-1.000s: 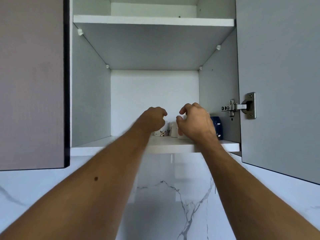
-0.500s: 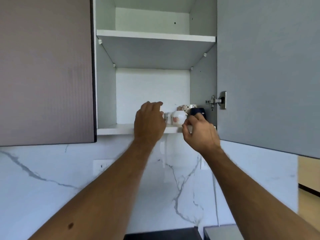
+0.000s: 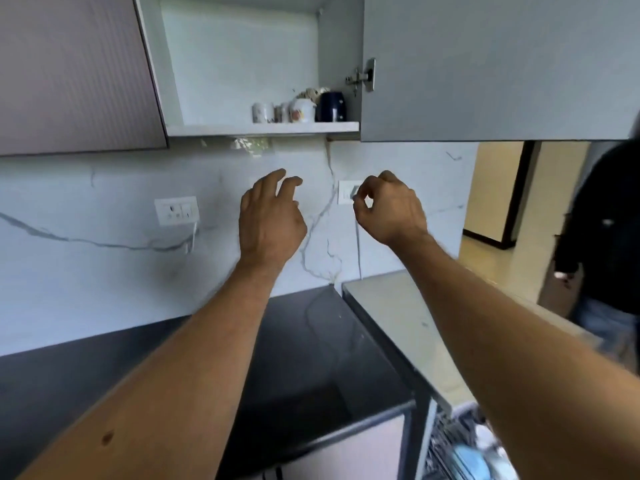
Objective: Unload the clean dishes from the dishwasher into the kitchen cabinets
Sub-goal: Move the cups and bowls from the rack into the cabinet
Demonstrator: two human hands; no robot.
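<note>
**Two empty hands in front of the wall, cups on the shelf**

Both hands hold nothing. The left hand (image 3: 272, 216) has loose, half-spread fingers; the right hand (image 3: 389, 207) is at its 3 o'clock, fingers curled with thumb and forefinger nearly meeting. Up at 12 o'clock, the open cabinet (image 3: 242, 64) has a few white cups (image 3: 284, 111) and a dark blue mug (image 3: 333, 106) on its shelf (image 3: 207, 129). The dishwasher rack (image 3: 460, 448) shows at 5 o'clock. Someone in dark clothes (image 3: 604, 244) stands at 3 o'clock.
</note>
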